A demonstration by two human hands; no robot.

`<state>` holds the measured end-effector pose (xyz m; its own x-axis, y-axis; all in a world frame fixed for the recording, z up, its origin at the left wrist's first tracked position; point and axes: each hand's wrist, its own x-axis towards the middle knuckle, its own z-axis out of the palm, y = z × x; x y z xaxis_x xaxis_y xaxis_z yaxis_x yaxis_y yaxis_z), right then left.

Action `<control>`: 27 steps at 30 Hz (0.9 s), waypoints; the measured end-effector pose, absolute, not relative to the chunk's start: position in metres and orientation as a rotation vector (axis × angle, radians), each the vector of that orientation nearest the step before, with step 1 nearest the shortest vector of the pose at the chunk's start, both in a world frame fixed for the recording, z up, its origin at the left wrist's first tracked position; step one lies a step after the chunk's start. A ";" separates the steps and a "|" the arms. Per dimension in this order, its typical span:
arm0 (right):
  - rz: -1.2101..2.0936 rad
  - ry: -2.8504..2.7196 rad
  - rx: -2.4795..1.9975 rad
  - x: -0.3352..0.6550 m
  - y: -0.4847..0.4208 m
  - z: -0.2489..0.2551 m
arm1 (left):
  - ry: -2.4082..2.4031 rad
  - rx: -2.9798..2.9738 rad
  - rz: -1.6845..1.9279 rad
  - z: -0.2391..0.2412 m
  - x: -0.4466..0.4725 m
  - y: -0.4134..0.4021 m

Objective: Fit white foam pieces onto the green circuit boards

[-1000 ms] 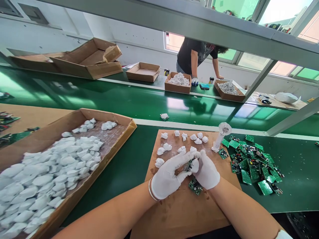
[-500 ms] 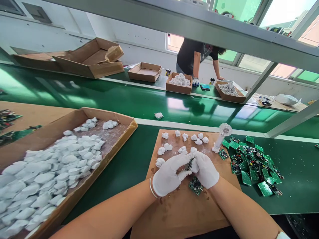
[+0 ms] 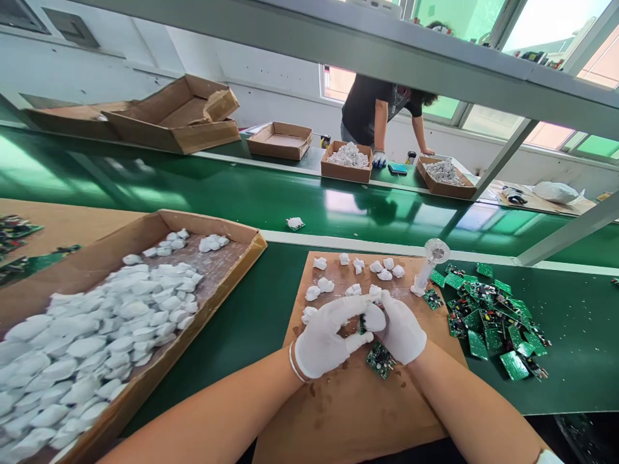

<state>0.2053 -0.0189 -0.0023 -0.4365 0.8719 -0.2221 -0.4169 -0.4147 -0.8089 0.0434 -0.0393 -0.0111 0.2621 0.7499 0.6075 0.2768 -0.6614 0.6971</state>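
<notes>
In white gloves, my left hand (image 3: 329,335) and my right hand (image 3: 403,330) meet over the brown cardboard sheet (image 3: 358,412). Between them is a small green circuit board (image 3: 362,324), mostly hidden, with a white putty-like lump (image 3: 374,318) against it. My left thumb and fingers curve around its left side; my right fingers close on its right side. Just below lies another circuit board (image 3: 381,359), components up. Several small white lumps (image 3: 325,285) are spread over the sheet beyond my hands.
Left stands a large cardboard tray (image 3: 217,283) of white pieces. A clear handheld fan (image 3: 430,264) and a pile of circuit boards (image 3: 493,316) are at right. One white-topped board (image 3: 294,223) rests on the green conveyor (image 3: 217,187). Across it, a person (image 3: 377,109) leans near boxes.
Between my hands the board has turned, showing more of the white lump. My left fingers have spread slightly. The white-topped board on the conveyor has shifted left.
</notes>
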 end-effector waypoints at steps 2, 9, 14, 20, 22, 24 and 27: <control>2.018 -0.861 -0.735 0.207 -0.019 0.002 | 0.965 1.995 1.399 -0.011 0.042 -0.039; 1.973 -1.079 -0.594 0.207 -0.023 0.018 | 1.137 1.772 1.423 -0.018 0.040 -0.042; 1.965 -1.017 -0.692 0.204 -0.024 0.013 | 1.143 1.597 1.412 -0.021 0.042 -0.042; 1.960 -0.995 -0.697 0.199 -0.026 0.016 | 1.173 1.533 1.413 -0.023 0.044 -0.042; 1.950 -0.995 -0.624 0.197 -0.026 0.019 | 1.189 1.573 1.436 -0.021 0.045 -0.043; 1.918 -1.003 -0.562 0.196 -0.026 0.021 | 1.195 1.654 1.438 -0.017 0.046 -0.045; 1.873 -1.056 -0.646 0.197 -0.027 0.018 | 1.204 1.815 1.446 -0.011 0.047 -0.048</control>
